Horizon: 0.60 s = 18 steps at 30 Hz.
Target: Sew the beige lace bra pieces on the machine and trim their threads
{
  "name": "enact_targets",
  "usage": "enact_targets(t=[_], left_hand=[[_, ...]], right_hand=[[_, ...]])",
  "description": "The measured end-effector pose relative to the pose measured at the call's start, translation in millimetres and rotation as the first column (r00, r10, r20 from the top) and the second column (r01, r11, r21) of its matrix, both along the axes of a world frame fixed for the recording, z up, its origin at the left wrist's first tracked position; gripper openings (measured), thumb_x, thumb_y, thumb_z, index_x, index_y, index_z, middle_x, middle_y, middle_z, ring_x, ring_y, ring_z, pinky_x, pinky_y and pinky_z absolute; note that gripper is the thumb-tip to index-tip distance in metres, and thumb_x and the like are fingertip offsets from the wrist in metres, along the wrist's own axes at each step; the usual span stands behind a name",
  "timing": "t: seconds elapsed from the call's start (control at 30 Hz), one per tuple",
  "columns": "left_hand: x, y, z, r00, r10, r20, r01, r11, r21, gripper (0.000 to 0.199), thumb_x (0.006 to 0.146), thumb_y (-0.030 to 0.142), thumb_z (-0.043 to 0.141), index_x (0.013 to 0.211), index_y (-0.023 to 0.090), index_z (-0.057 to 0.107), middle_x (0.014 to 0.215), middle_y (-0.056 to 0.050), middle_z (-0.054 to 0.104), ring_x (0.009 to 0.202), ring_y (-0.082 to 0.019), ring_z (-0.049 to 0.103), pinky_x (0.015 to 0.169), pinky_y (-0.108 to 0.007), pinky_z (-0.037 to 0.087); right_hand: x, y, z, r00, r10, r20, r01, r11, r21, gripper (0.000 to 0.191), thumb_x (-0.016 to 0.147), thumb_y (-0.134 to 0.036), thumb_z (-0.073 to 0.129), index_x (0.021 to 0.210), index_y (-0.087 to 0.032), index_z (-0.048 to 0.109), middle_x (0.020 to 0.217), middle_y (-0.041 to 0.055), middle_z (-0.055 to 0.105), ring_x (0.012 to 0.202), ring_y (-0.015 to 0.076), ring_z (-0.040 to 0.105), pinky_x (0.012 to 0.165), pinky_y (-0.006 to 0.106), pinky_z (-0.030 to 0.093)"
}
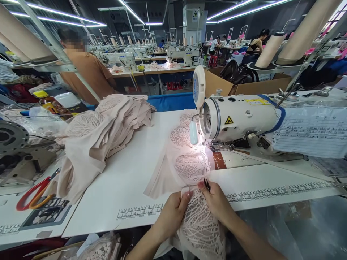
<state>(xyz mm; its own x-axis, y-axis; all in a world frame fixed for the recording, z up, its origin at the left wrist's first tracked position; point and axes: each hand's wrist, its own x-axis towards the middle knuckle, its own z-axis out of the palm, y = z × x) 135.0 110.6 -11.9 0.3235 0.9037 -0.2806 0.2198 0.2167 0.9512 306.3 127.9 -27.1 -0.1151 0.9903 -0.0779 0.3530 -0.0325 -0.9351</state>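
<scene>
A pale pink lace garment (202, 224) hangs over the front edge of the white table, its other part lying flat up to the lit needle area of the sewing machine (238, 117). My left hand (172, 213) pinches the fabric between thumb and fingers, left of the lace cup. On the right side, my right hand (217, 202) grips the same garment, with the dark tips of a small tool (206, 184) sticking out between its fingers. The two hands are a short distance apart, below the needle.
A pile of pink garments (116, 126) lies on the left of the table (130, 162). Red and orange scissors (36, 195) rest at far left. A cardboard box (219, 81) stands behind the machine. A person in an orange-brown shirt (84, 72) sits beyond, back left.
</scene>
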Motion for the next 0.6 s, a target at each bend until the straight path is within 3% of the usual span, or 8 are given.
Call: enact_targets(t=[0.2,0.33,0.47,0.6], left_hand=[[2,5,1.5,0.977,-0.109,-0.186,0.120,0.991,0.053,0.053,0.090,0.069,0.040,0.065,0.023,0.035,0.063,0.002,0.040,0.063,-0.016,0.034,0.060,-0.030,0.030],[12,-8,-5.9,0.971,0.068,-0.228,-0.053,0.996,0.071,0.058,0.088,0.076,0.036,0.062,0.023,0.038,0.063,-0.002,0.048,0.064,-0.019,0.041,0.064,-0.033,0.035],[18,-29,-15.8,0.960,0.259,-0.101,-0.256,0.966,0.048,0.066,0.081,0.086,0.043,0.062,0.023,0.046,0.069,-0.006,0.059,0.073,-0.025,0.053,0.073,-0.037,0.044],[10,-24,-13.2,0.930,0.303,0.208,-0.248,0.935,-0.254,0.065,0.077,0.083,0.057,0.078,0.019,0.064,0.077,-0.008,0.069,0.080,-0.028,0.064,0.074,-0.037,0.053]], right_hand=[[15,16,8.9,0.947,0.320,-0.006,-0.319,0.944,-0.088,0.056,0.089,-0.071,0.052,0.063,-0.023,0.037,0.058,-0.0053,0.034,0.057,0.0122,0.032,0.052,0.026,0.028],[8,22,14.6,0.949,0.314,0.025,-0.311,0.947,-0.082,0.048,0.088,-0.060,0.059,0.062,-0.022,0.044,0.057,-0.0041,0.042,0.056,0.0133,0.036,0.053,0.027,0.031],[-6,22,12.0,0.987,0.162,0.019,-0.162,0.986,0.032,0.042,0.088,-0.053,0.058,0.063,-0.024,0.040,0.062,-0.0016,0.046,0.064,0.0160,0.040,0.061,0.030,0.034],[-2,20,8.3,0.980,0.183,-0.077,-0.185,0.982,-0.025,0.043,0.092,-0.057,0.044,0.065,-0.025,0.035,0.061,-0.0035,0.038,0.060,0.0146,0.039,0.060,0.028,0.036]])
